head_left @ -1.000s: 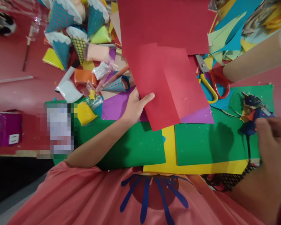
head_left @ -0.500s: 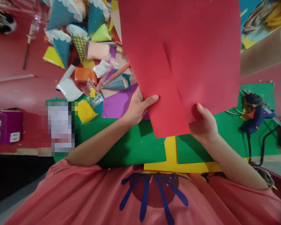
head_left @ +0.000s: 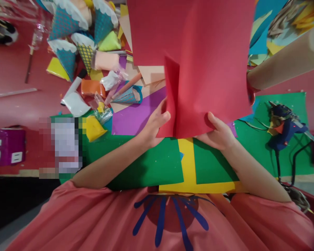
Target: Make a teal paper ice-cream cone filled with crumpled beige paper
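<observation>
A large red sheet of craft foam or paper (head_left: 211, 69) is held up in front of me, with a slit near its lower left that parts off a strip. My left hand (head_left: 157, 123) grips the strip's lower end (head_left: 170, 104) between thumb and fingers; the strip is bent away from the sheet. At the bottom edge, my right hand (head_left: 219, 132) pinches the wider part, thumb in front and fingers behind. Beneath both hands lie green sheets (head_left: 146, 164) and a yellow sheet (head_left: 188, 167).
Decorated cones (head_left: 68, 21) and clay packets (head_left: 92, 88) crowd the left, beside a purple sheet (head_left: 131, 118). A blue glue gun (head_left: 285, 129) stands at right. What looks like another person's forearm (head_left: 285, 59) reaches in, its hand hidden. A purple box (head_left: 7, 146) sits far left.
Both hands have moved up a little with the red sheet. The strip has bent away from the rest and the slit has opened into a gap. The forearm at right reaches further left.
</observation>
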Available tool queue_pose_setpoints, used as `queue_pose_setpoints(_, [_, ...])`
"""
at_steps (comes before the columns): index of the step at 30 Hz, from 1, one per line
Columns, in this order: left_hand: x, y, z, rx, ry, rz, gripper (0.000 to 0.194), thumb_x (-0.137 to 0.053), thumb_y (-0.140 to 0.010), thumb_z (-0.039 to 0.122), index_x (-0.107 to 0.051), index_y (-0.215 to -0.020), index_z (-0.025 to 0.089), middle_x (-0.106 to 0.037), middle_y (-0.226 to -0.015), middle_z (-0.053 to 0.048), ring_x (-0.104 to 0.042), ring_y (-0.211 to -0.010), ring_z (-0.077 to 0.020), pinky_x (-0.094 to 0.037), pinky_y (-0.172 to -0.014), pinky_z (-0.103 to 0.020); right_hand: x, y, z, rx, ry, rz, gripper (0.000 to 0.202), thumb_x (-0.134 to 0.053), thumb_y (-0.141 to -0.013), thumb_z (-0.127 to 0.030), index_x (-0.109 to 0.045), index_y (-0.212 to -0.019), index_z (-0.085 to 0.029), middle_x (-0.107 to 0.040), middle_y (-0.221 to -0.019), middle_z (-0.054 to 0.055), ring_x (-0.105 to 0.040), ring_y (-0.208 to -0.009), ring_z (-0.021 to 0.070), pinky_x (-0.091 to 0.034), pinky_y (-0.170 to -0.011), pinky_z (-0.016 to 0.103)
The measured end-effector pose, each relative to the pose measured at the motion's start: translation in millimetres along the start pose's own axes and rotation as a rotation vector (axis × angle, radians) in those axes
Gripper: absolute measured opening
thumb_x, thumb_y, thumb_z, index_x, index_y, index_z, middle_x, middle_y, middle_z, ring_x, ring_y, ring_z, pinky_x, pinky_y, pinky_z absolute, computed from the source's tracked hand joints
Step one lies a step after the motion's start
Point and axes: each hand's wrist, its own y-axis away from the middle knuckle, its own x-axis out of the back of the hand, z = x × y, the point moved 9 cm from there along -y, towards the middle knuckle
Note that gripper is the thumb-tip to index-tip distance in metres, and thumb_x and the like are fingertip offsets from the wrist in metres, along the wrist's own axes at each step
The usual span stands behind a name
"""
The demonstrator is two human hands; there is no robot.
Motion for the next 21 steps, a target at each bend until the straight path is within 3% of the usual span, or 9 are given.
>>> queue_pose_setpoints(2, [7.0,2.1,-6.2,0.112,0.070,0.106,0.044,-0.077,-0.071,0.051,-0.065,-0.103,0.024,-0.071,-0.123,-0.004,-0.048,-0.141,-0.0326,-0.046,-0.114,-0.044,-2.7,1.5,1.6,-0.026,0.023,-0.034,0.042,-0.068,-0.072,-0.062,-0.064,-0.094,-0.027,-0.075,-0.105,0.003,-0.066,-0.121,0.0267,-0.061,-0.093,0.047])
queue_pose_setpoints(5, [19.3,2.9,-20.0,0.347,0.137,0.262,0.023,-0.066,-0.074,0.031,-0.064,-0.093,0.020,-0.076,-0.100,-0.005,-0.064,-0.123,-0.0311,-0.055,-0.104,-0.044,6.1,2.6,-2.8,-0.019,0.018,0.025,0.036,-0.065,-0.075,-0.057,-0.063,-0.096,-0.028,-0.075,-0.102,0.000,-0.068,-0.116,0.0238,-0.062,-0.090,0.044])
queue_pose_setpoints(8, [27.3,3.6,-23.9,0.490,0.180,0.389,0.020,-0.052,-0.073,0.021,-0.062,-0.090,0.017,-0.075,-0.090,-0.006,-0.071,-0.108,-0.0282,-0.059,-0.095,-0.043,19.9,4.6,-15.0,0.038,-0.007,0.116,0.032,-0.063,-0.079,-0.051,-0.062,-0.102,-0.029,-0.075,-0.104,-0.002,-0.068,-0.115,0.0225,-0.063,-0.088,0.043])
queue_pose_setpoints(12, [34.2,-2.8,-3.5,0.350,0.146,0.481,0.020,-0.046,-0.077,0.019,-0.060,-0.091,0.019,-0.074,-0.084,-0.004,-0.072,-0.103,-0.0242,-0.060,-0.090,-0.037,46.5,11.6,-45.3,0.193,-0.038,0.326,0.020,-0.062,-0.079,-0.039,-0.063,-0.095,-0.027,-0.075,-0.105,0.002,-0.064,-0.122,0.0251,-0.062,-0.087,0.043])
queue_pose_setpoints(15, [38.0,-6.0,10.9,0.220,0.099,0.515,0.020,-0.044,-0.078,0.017,-0.059,-0.090,0.021,-0.073,-0.084,-0.003,-0.070,-0.106,-0.0226,-0.059,-0.089,-0.032,66.0,23.7,-84.0,0.471,-0.133,0.425,0.010,-0.057,-0.083,-0.031,-0.063,-0.090,-0.027,-0.074,-0.107,0.003,-0.063,-0.122,0.0220,-0.061,-0.077,0.032])
queue_pose_setpoints(18, [43.1,-5.5,13.9,0.173,0.095,0.577,0.016,-0.043,-0.078,0.016,-0.057,-0.085,0.022,-0.072,-0.086,-0.003,-0.070,-0.106,-0.0223,-0.058,-0.089,-0.031,82.3,32.6,-112.0,0.714,-0.341,0.389,0.033,-0.039,-0.098,-0.043,-0.064,-0.088,-0.025,-0.075,-0.100,0.006,-0.067,-0.114,0.0185,-0.057,-0.076,0.027])
queue_pose_setpoints(21, [45.5,-4.3,13.4,0.151,0.074,0.614,0.011,-0.045,-0.077,0.015,-0.054,-0.081,0.022,-0.071,-0.085,-0.003,-0.070,-0.104,-0.0221,-0.057,-0.089,-0.031,97.4,33.6,-119.0,0.829,-0.440,0.380,0.046,-0.031,-0.100,-0.050,-0.063,-0.082,-0.023,-0.075,-0.097,0.008,-0.069,-0.109,0.0192,-0.056,-0.088,0.030])
